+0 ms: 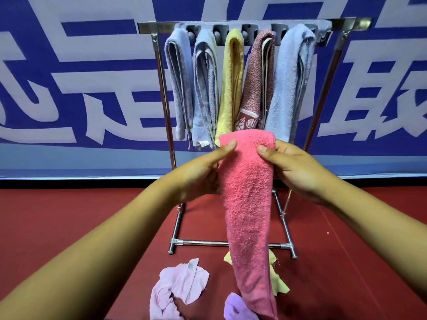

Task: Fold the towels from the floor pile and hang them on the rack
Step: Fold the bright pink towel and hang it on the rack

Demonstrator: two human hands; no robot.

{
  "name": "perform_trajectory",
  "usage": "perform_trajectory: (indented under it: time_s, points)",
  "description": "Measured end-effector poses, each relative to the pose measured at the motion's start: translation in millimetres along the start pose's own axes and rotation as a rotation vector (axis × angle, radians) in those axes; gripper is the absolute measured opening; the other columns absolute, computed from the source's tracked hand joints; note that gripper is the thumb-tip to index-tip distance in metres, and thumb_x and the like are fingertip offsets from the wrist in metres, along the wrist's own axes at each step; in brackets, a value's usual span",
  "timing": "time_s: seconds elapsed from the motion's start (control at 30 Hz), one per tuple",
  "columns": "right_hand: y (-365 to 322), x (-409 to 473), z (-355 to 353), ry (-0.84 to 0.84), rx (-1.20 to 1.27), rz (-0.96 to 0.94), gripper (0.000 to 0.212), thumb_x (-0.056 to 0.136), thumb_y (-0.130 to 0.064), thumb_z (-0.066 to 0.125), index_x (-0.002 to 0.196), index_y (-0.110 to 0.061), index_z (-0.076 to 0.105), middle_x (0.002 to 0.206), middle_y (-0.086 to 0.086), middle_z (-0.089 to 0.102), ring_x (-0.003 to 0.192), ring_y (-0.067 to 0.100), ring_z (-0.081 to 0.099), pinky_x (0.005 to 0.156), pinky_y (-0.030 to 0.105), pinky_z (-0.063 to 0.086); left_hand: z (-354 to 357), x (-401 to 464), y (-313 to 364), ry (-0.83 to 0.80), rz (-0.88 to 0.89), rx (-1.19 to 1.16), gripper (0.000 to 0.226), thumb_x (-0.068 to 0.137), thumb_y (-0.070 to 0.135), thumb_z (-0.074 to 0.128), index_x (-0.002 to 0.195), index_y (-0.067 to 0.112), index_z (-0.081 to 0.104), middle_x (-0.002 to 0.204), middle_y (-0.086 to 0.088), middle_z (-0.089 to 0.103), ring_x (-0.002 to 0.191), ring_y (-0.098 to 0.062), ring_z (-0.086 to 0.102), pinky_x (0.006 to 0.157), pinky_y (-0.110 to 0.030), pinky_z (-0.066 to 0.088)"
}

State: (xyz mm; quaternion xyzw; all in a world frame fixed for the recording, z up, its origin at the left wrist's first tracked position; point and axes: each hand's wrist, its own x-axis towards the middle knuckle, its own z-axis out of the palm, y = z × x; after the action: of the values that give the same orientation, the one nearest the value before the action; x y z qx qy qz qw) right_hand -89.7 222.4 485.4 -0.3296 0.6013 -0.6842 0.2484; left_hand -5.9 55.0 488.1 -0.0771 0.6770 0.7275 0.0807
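Note:
A pink towel (248,204) hangs folded lengthwise in front of me, narrowing toward the floor. My left hand (203,174) pinches its top left edge with the thumb on the front. My right hand (295,172) pinches the top right edge the same way. Behind it stands a metal rack (161,93) carrying several folded towels: a blue-grey towel (179,84), a pale blue patterned towel (205,88), a yellow towel (231,82), a reddish towel (255,77) and a light blue towel (290,82). The floor pile holds a light pink cloth (178,287), a purple cloth (238,308) and a yellow cloth (278,280).
The rack stands on a red floor (69,215) against a blue banner (69,65) with large white characters. The rack's base bar (203,243) lies just beyond the floor pile. A stretch of the rack's top rail (147,27) shows left of the hung towels.

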Motion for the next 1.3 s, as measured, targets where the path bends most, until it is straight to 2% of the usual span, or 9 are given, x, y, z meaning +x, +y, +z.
perform_trajectory:
  time_s: [0.17,0.27,0.43,0.53,0.63,0.77,0.9,1.13,1.3]
  points:
    - [-3.8,1.1,-3.7,0.010,-0.003,0.042,0.021,0.096,-0.011,0.044,0.104,-0.011,0.063,0.081,-0.001,0.072,0.071,0.009,0.065,0.069,0.019,0.053,3.0,-2.9,-15.2,0.025,0.128,0.073,0.026,0.090,0.027,0.055,0.097,0.005,0.067,0.095,-0.009,0.071,0.079,-0.014,0.066,0.077,-0.022,0.054]
    - [-5.7,1.5,-7.7,0.012,-0.095,0.048,0.019,0.096,-0.012,0.046,0.102,-0.011,0.064,0.084,-0.001,0.070,0.074,0.008,0.064,0.073,0.020,0.051,3.0,-2.4,-15.2,0.034,0.130,0.100,0.021,0.092,0.021,0.056,0.092,0.005,0.069,0.089,-0.007,0.072,0.075,-0.013,0.067,0.076,-0.023,0.054]
    - [-5.4,2.1,-11.5,0.072,-0.097,0.098,0.017,0.095,-0.012,0.050,0.101,-0.010,0.065,0.087,0.001,0.070,0.078,0.011,0.063,0.076,0.023,0.051,9.6,-2.0,-13.4,0.050,0.186,0.054,0.026,0.091,0.017,0.058,0.106,-0.002,0.066,0.096,-0.011,0.071,0.081,-0.017,0.066,0.079,-0.026,0.053]
    - [-6.2,-1.1,-10.2,0.045,-0.111,0.142,0.017,0.094,-0.017,0.052,0.101,-0.013,0.067,0.080,-0.005,0.072,0.070,0.005,0.065,0.066,0.017,0.052,9.5,1.1,-9.5,0.097,0.206,-0.006,0.029,0.092,0.017,0.057,0.115,-0.002,0.062,0.095,-0.009,0.070,0.079,-0.016,0.064,0.073,-0.026,0.052]
    - [-2.6,-6.0,-11.6,0.004,-0.173,0.181,0.013,0.091,-0.020,0.056,0.096,-0.016,0.068,0.082,-0.007,0.073,0.074,0.003,0.066,0.070,0.017,0.053,8.1,3.4,-6.4,0.116,0.193,-0.060,0.022,0.092,0.018,0.056,0.108,0.005,0.066,0.086,-0.005,0.070,0.070,-0.012,0.064,0.067,-0.022,0.051]
    - [2.1,-8.6,-13.2,0.030,-0.228,0.195,0.011,0.089,-0.022,0.061,0.089,-0.016,0.071,0.086,-0.003,0.074,0.082,0.008,0.065,0.085,0.026,0.049,5.5,4.0,-8.6,0.142,0.168,-0.054,0.039,0.082,0.028,0.061,0.113,0.005,0.065,0.094,-0.009,0.069,0.076,-0.015,0.063,0.073,-0.028,0.048]
    - [4.1,-7.0,-8.3,0.033,-0.152,0.149,0.013,0.091,-0.013,0.057,0.090,-0.013,0.070,0.080,-0.004,0.074,0.073,0.003,0.067,0.071,0.012,0.051,2.8,4.1,-10.6,0.150,0.149,-0.080,0.039,0.087,0.026,0.061,0.117,0.002,0.064,0.098,-0.010,0.069,0.078,-0.015,0.064,0.075,-0.027,0.050]
    - [4.2,-4.9,-4.7,0.040,-0.118,0.120,0.015,0.093,-0.010,0.054,0.098,-0.009,0.068,0.081,-0.002,0.074,0.073,0.006,0.066,0.072,0.014,0.052,0.4,2.5,-9.6,0.145,0.136,-0.106,0.034,0.094,0.022,0.055,0.119,0.001,0.063,0.096,-0.009,0.069,0.076,-0.015,0.063,0.067,-0.023,0.052]
    - [4.0,-4.4,-4.6,0.064,-0.109,0.114,0.016,0.093,-0.009,0.053,0.094,-0.009,0.069,0.078,-0.002,0.073,0.070,0.006,0.066,0.072,0.015,0.051,0.9,5.5,-12.0,0.181,0.124,-0.116,0.034,0.091,0.022,0.058,0.117,0.002,0.065,0.100,-0.012,0.068,0.080,-0.018,0.062,0.073,-0.027,0.051]
